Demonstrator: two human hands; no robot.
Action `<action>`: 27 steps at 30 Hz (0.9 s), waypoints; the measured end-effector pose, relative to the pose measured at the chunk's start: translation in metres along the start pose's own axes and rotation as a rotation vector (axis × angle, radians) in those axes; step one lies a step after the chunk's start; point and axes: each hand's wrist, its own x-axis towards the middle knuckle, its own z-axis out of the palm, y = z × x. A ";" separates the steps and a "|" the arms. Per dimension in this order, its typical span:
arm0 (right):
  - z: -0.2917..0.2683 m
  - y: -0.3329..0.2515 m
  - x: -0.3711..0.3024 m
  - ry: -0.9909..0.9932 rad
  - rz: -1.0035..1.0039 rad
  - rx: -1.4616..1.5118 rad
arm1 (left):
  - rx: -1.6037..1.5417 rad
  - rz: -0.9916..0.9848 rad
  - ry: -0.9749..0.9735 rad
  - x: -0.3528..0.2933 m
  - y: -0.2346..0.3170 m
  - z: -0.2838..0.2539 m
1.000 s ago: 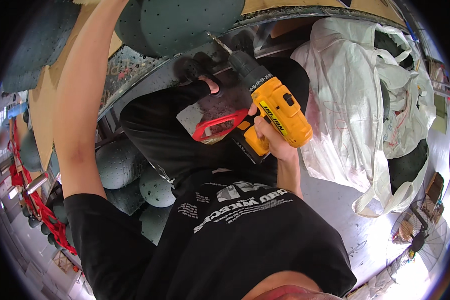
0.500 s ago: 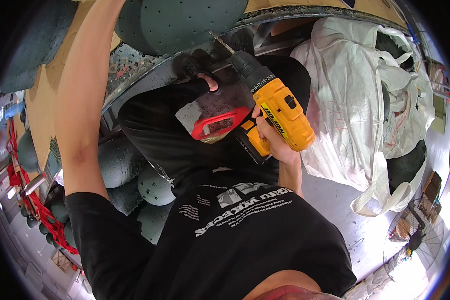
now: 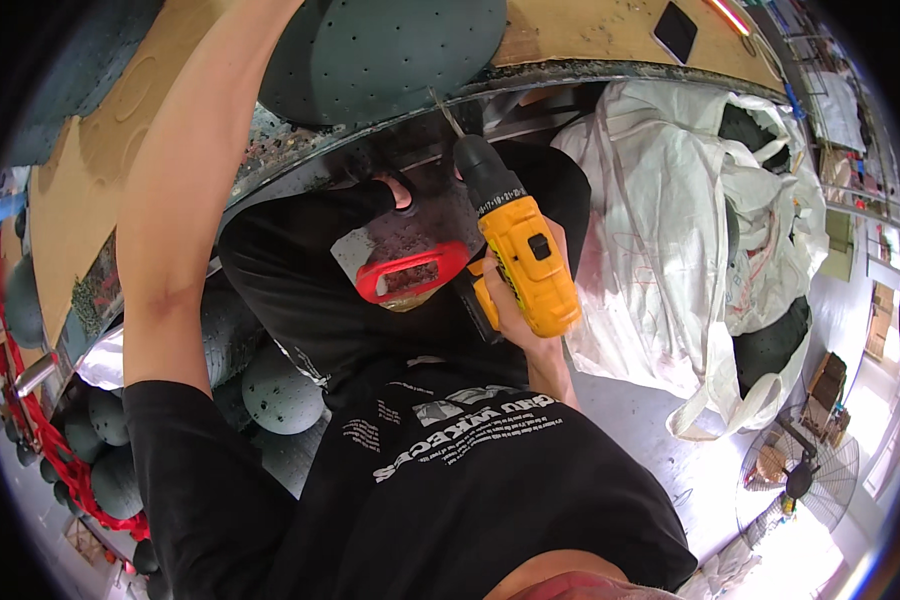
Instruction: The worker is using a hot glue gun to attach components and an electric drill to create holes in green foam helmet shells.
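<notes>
My right hand (image 3: 515,315) is wrapped round the handle of a yellow and black cordless drill (image 3: 535,265). Its thin drill bit (image 3: 449,113) points up and away, with the tip at the near edge of a dark green, rounded piece (image 3: 385,60) dotted with small holes. Whether the tip touches that piece I cannot tell. My left forearm (image 3: 185,190) reaches past the piece's left side, and the hand itself lies beyond the top edge. Below the bench edge, near my legs, sits a grey, flat-looking thing with a red loop handle (image 3: 413,272).
A big white woven sack (image 3: 650,240) with dark contents stands at the right. Cardboard (image 3: 570,35) covers the bench, with a dark phone-like slab (image 3: 675,32) on it. More dark green rounded pieces (image 3: 282,388) lie at lower left. A standing fan (image 3: 798,478) is at lower right.
The drill has swung more upright and shifted left and slightly down in the picture. The whole view has also moved, showing more of the bench top. My right hand keeps its grip.
</notes>
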 end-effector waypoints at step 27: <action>-0.066 -0.094 0.019 -0.100 0.211 0.082 | -0.049 -0.066 0.146 -0.011 0.009 0.007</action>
